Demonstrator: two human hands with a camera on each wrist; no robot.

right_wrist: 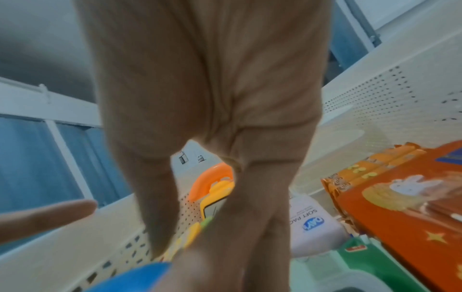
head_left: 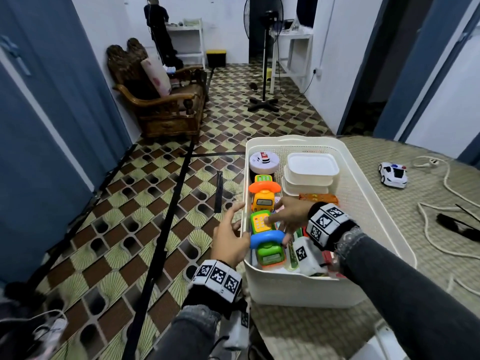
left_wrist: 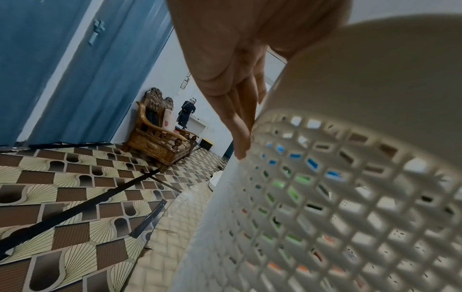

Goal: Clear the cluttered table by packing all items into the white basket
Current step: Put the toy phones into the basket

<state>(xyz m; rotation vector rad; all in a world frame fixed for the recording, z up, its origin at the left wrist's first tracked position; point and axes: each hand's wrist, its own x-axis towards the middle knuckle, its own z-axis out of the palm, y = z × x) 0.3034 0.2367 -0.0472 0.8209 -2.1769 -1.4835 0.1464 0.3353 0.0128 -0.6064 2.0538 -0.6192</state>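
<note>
The white basket (head_left: 298,284) stands at the left edge of the table. It holds a green toy phone (head_left: 268,252) with a blue handset (head_left: 265,239), a yellow toy phone (head_left: 262,201) with an orange handset, a round white device (head_left: 263,160), stacked white containers (head_left: 310,167) and orange packets (head_left: 318,197). My right hand (head_left: 279,224) reaches into the basket, straight fingers resting on the green phone's keypad and blue handset (right_wrist: 140,276). My left hand (head_left: 230,229) lies against the outside of the basket's left wall (left_wrist: 350,177), fingers (left_wrist: 240,122) straight. A toy police car (head_left: 392,174) sits on the table, right of the basket.
A white rope (head_left: 436,222) and a black object (head_left: 457,226) lie on the table's right side. A soft tissue pack (right_wrist: 312,223) and a red-orange box (right_wrist: 400,207) sit inside the basket. A wooden armchair (head_left: 161,100), a standing fan (head_left: 263,61) and a person (head_left: 158,29) are farther off.
</note>
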